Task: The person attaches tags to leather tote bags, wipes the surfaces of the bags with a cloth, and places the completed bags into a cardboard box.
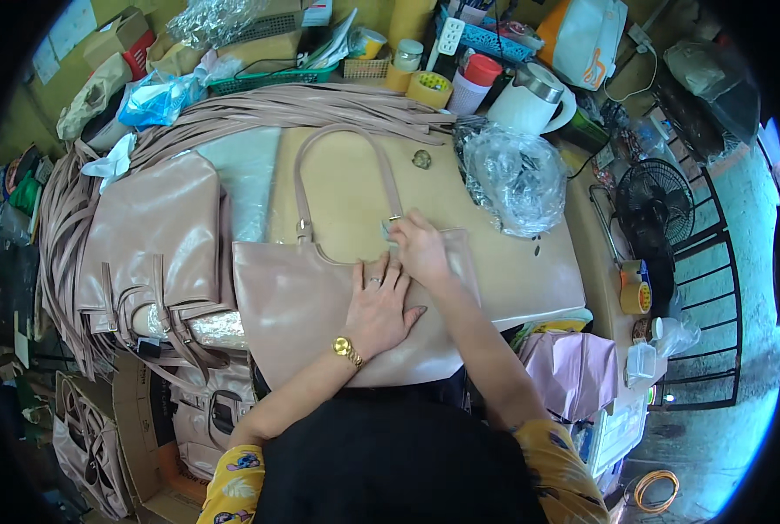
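Note:
A dusty-pink handbag [294, 306] lies flat in front of me, its looped handle [301, 188] stretched away over the tan work surface. My left hand [379, 310] presses flat on the bag below its top edge, fingers spread, with a gold watch on the wrist. Beside it, my right hand [421, 249] is closed in a pinch at the right foot of the handle, by a small metal fitting [395, 218]. A small pale blue piece [386, 229] shows at its fingertips; its kind is unclear.
Stacked pink bags [158, 231] stand at left, with long pink straps [320, 98] heaped behind. Crumpled clear plastic [521, 175], a white kettle [525, 100] and tape rolls [429, 89] sit at the back. A black fan [656, 201] stands at right.

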Available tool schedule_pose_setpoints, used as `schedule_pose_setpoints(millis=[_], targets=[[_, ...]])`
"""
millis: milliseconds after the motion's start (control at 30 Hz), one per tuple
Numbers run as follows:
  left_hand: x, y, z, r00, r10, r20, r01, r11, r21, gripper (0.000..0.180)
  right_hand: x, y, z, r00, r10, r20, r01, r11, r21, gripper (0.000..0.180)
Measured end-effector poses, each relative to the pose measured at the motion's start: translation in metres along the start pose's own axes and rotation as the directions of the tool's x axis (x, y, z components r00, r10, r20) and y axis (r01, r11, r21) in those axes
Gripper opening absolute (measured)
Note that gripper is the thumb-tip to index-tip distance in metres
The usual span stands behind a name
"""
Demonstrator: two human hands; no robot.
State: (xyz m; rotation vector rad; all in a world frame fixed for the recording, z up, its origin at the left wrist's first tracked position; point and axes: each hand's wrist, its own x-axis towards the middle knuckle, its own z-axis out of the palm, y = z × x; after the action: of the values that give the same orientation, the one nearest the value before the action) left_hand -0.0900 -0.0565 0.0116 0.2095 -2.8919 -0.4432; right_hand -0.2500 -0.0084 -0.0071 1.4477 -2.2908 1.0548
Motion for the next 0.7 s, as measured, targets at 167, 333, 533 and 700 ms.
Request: schedule_pose_setpoints(millis=[167, 333, 533, 700], targets=[[-0.001, -0.005, -0.005, 0.999, -0.001, -0.038, -0.001, 0.999, -0.033, 0.066, -0.003, 0.006, -0.004, 0.994, 0.089, 0.064, -0.094, 0.993, 0.074, 0.003], [0.0, -0.002, -0.002, 1.0, -0.001, -0.005, 0.001, 1.0, 0.007, 0.066, 0.014, -0.001, 0.003, 0.983, 0.112, 0.146, -0.105, 0.993, -0.056, 0.005], [0.0, -0.007, -0.004, 1.0, 0.022, 0.004, -0.022, 1.0, -0.009, 0.066, 0.0, -0.008, -0.009, 0.985, 0.121, 0.121, -0.123, 0.992, 0.011, 0.007], [0.004, -0.009, -0.004, 0.997, 0.046, 0.063, -0.043, 0.998, -0.041, 0.069, 0.015, -0.015, 0.01, 0.975, 0.16, 0.152, -0.146, 0.984, -0.101, 0.011]])
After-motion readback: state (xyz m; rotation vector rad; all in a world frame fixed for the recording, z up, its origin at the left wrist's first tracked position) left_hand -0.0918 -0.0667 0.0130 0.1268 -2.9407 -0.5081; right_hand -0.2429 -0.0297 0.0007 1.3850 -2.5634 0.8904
